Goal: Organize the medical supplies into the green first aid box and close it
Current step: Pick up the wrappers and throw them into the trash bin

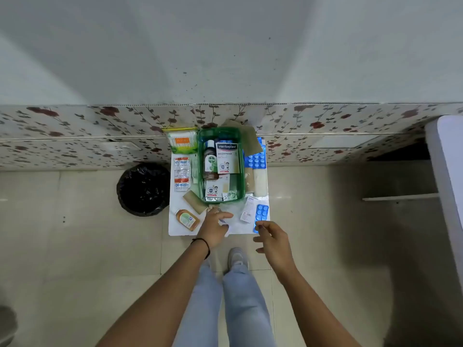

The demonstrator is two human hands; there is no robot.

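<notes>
The green first aid box (241, 171) stands open in the middle of a small white table (175, 229). It holds a Dettol bottle (210, 161), Hansaplast boxes (227, 156) and small sachets. My left hand (214, 227) lies on the table just in front of the box, its fingers spread over a clear wrapper. My right hand (274, 240) pinches the near end of a blue blister pack (261, 213) at the table's front right corner. A small white box (248, 209) lies beside that pack.
Left of the box lie a cotton swab pack (181, 142), orange-white tablet strips (181, 177), a brown packet (195, 202) and an amber bottle (187, 219). More blue blisters (255, 159) and gauze rolls (256, 181) lie to the right. A black bin (144, 189) stands on the floor to the left.
</notes>
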